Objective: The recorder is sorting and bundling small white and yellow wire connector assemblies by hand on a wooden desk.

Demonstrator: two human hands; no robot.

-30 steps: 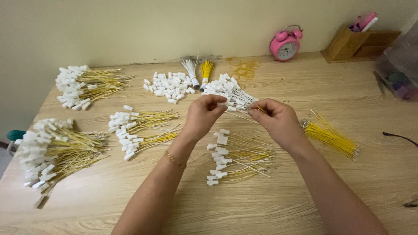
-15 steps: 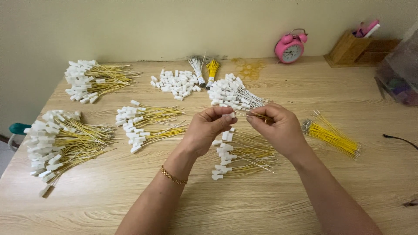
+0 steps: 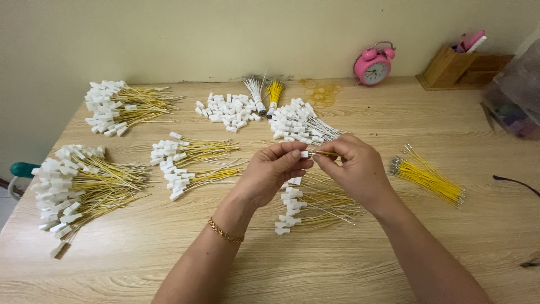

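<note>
My left hand (image 3: 274,172) pinches a small white plastic connector (image 3: 304,153) between thumb and fingers. My right hand (image 3: 353,166) grips a thin yellow wire (image 3: 328,153) whose end meets that connector. Both hands hover over a pile of finished yellow wires with white connectors (image 3: 308,205) on the wooden table (image 3: 360,264). A bundle of bare yellow wires (image 3: 426,178) lies just right of my right hand. Loose white connectors (image 3: 228,110) sit at the back.
More piles of connector-tipped wires lie at the left (image 3: 79,183), back left (image 3: 121,105), centre left (image 3: 191,160) and behind my hands (image 3: 298,125). A pink alarm clock (image 3: 373,66), a wooden organiser (image 3: 455,67), rubber bands (image 3: 320,92) and a clear bag (image 3: 514,101) stand at the back.
My view has tilted down a little, so the table contents sit lower in the frame. My hands stay together over the same pile, still working the wire and connector.
</note>
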